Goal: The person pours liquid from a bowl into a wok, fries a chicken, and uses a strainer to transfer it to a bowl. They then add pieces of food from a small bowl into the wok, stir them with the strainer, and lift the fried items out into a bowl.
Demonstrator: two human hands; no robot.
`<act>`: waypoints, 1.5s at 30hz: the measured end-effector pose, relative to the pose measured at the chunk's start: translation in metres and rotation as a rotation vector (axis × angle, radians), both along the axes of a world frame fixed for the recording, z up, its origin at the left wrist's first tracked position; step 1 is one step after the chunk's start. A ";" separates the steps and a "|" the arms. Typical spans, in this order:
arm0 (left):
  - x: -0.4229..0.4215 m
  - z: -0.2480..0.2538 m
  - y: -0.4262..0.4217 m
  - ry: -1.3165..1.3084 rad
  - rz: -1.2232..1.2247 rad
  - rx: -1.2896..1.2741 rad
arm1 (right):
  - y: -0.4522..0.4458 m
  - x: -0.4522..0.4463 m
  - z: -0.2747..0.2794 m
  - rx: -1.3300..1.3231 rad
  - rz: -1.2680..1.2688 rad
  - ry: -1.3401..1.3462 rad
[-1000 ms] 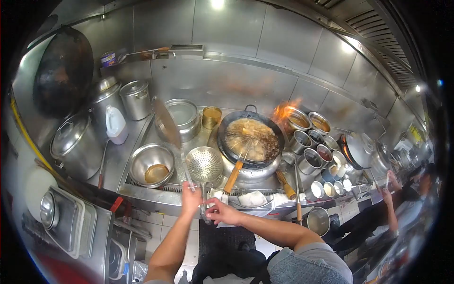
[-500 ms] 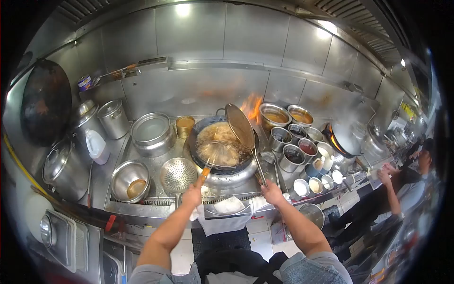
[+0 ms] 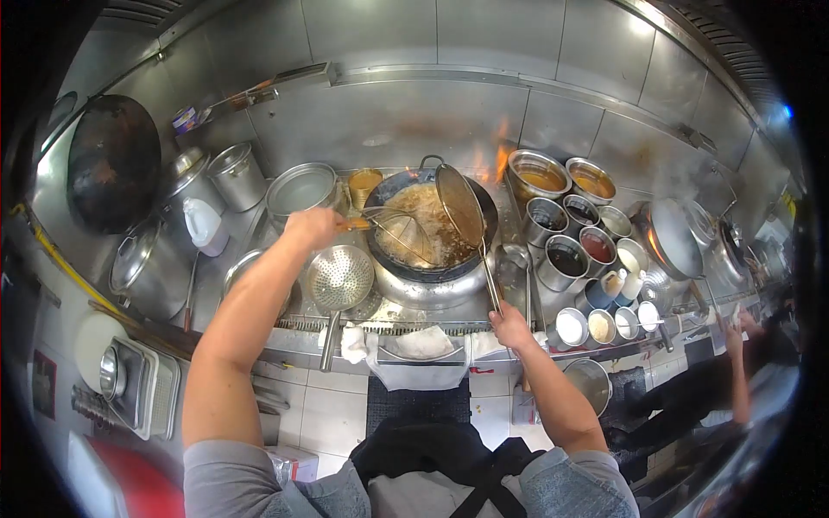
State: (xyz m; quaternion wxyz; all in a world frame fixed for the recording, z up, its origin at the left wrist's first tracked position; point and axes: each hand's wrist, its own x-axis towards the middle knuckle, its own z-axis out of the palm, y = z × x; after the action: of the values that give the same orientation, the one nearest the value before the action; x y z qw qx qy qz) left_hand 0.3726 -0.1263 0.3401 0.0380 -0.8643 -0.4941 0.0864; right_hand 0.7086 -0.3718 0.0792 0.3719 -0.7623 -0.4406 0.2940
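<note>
A dark wok (image 3: 395, 269) on the burner holds bubbling brown oil (image 3: 449, 252). My left hand (image 3: 313, 229), at the wok's left, is closed round the wooden handle of a wire skimmer (image 3: 406, 235), whose wire head lies over the oil. My right hand (image 3: 511, 328), near the stove's front edge, grips the long metal handle of a round mesh strainer (image 3: 459, 207). That strainer is tilted above the right side of the wok. Between my arms, a perforated ladle (image 3: 339, 278) rests on the stove with its handle toward me.
Flames (image 3: 502, 161) rise behind the wok. Right of it stand pots of orange liquid (image 3: 541, 177), sauce containers (image 3: 566, 262) and white seasoning tubs (image 3: 571, 328). A lidded pot (image 3: 302, 190) and a brass-coloured can (image 3: 364, 184) stand left. Another person's arm (image 3: 737, 371) shows at right, by a second wok (image 3: 675, 237).
My left hand has moved up and left, swinging the skimmer's handle from pointing toward me to pointing left. My right hand still holds the strainer over the wok. The view has shifted.
</note>
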 end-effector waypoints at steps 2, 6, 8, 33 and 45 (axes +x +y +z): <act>0.006 0.016 0.006 0.028 -0.005 0.019 | -0.005 -0.012 0.024 -0.026 0.044 0.038; 0.015 0.035 0.020 0.141 0.018 0.073 | -0.012 -0.024 0.025 0.021 0.026 0.055; 0.013 0.047 0.017 0.117 -0.060 0.149 | -0.014 -0.028 0.026 0.065 0.046 0.129; -0.244 0.043 -0.014 -0.316 0.016 0.165 | -0.017 -0.112 0.068 0.021 -0.127 0.535; -0.357 -0.275 -0.041 -2.003 0.785 -0.803 | 0.026 -0.117 0.042 0.021 0.006 -0.449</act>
State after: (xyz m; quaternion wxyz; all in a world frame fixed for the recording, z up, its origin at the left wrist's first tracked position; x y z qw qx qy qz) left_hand 0.0156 -0.1670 0.0650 -0.6799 -0.2813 -0.4749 -0.4827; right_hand 0.5916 -0.3455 0.1212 0.2716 -0.8033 -0.5178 0.1135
